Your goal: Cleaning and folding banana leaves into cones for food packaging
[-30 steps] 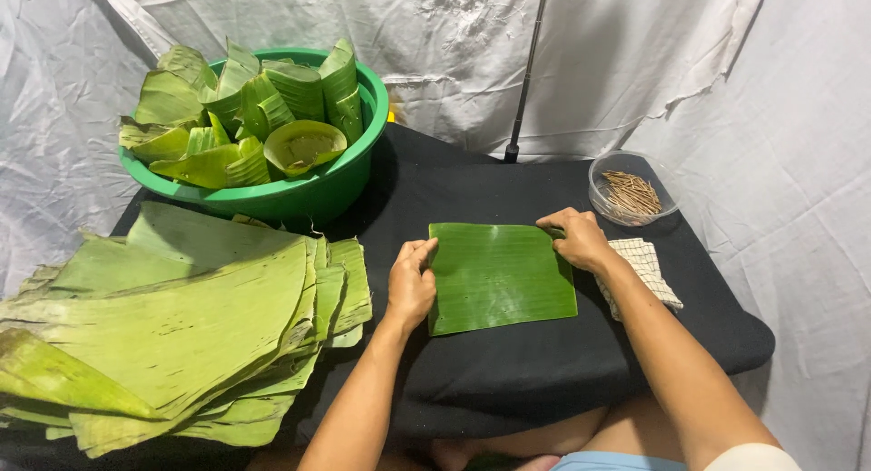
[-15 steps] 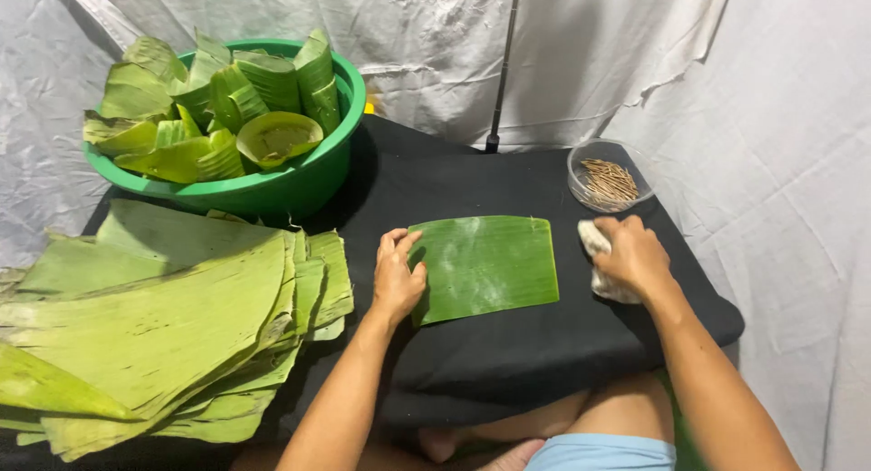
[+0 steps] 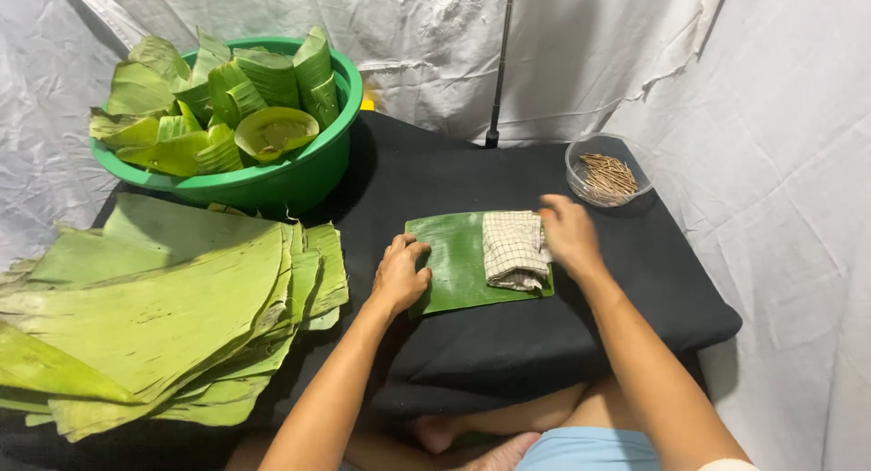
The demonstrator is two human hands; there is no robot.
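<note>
The left hand (image 3: 400, 276) lies palm down, fingers loosely curled, pressing the left edge of a rectangular banana leaf piece (image 3: 458, 262) flat on the black cloth-covered table (image 3: 508, 344); it grips nothing. The right hand (image 3: 569, 235) reaches in from the right with its forearm angled across the table's near right, fingers closed on a folded checked cloth (image 3: 513, 249) that rests on the right half of the leaf piece. Half a second ago that hand and cloth were off to the right of the leaf, near the clear bowl of small sticks (image 3: 608, 176); now the cloth covers part of the leaf, while the left hand has stayed on its edge. To the left lies a stack of large banana leaves (image 3: 163, 308), and far left stands a green basin (image 3: 272, 185) of folded leaf pieces.
</note>
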